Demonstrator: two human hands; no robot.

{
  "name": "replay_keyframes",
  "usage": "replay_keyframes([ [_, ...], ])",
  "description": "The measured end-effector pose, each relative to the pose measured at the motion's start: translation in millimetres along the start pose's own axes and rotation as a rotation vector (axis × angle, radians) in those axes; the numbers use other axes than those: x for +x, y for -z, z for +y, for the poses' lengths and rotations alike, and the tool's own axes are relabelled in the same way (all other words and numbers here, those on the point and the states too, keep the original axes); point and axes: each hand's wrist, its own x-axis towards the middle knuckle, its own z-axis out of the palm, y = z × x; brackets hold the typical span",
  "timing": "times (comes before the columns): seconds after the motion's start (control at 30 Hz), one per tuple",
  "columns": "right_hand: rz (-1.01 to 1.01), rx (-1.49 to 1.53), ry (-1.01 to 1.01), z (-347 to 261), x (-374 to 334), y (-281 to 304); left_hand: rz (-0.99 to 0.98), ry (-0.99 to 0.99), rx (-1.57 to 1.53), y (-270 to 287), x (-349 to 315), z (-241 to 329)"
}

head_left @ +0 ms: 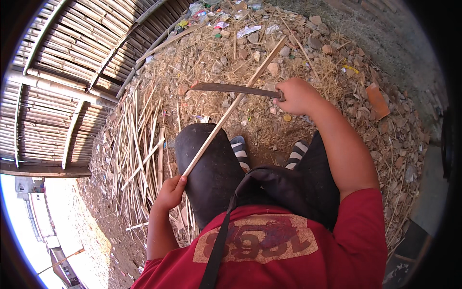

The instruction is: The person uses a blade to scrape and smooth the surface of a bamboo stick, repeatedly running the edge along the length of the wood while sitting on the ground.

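A long pale wooden strip (231, 111) slants across the centre, over the crouching person's left knee (199, 151), its far end leaning away to the right. At its near end, the left hand (172, 191) grips it, fingers closed and thumb laid along it. To the right of the strip, the right hand (299, 96) has its fingers wrapped around the handle end of a dark, slightly curved long blade (231, 88). The blade crosses the strip beyond its midpoint; whether the two touch, I cannot tell. Left of the strip, a loose pile of similar split strips (137, 149) lies on rubble-strewn ground (272, 118), and farther left stands a slatted bamboo structure (62, 91). Right of the strip's near half are two feet in striped sandals (239, 150).
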Motion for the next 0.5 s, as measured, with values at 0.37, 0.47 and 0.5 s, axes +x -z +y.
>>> replay_keyframes([
  [0.37, 0.006, -0.041, -0.029, 7, 6, -8, -0.031, 0.096, -0.063, 2, -3, 10],
  [0.47, -0.013, -0.054, 0.038, -5, 1, 0, -0.028, 0.11, -0.025, 3, -2, 10],
  [0.5, -0.039, -0.064, 0.08, -15, -3, 3, -0.032, 0.116, -0.01, 3, 0, 7],
])
